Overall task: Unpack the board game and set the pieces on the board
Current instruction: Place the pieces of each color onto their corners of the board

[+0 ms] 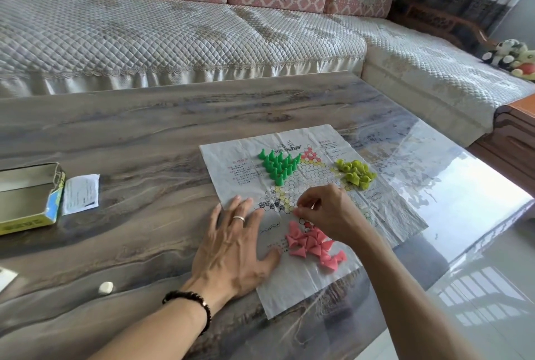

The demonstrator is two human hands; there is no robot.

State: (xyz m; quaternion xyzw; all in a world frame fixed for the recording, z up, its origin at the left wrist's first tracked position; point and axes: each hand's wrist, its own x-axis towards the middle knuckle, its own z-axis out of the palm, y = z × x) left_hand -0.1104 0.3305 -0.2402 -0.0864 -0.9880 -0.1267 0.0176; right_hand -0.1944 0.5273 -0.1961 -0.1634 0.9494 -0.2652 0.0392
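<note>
Board (385, 209) print unreadable (blurred); left hand (231, 246) flat.

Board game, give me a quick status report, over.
Left hand flat on paper board; right hand pinching something too small to identify. Green pieces standing; pink pieces and yellow-green pieces heaped. Nothing in the way.
</note>
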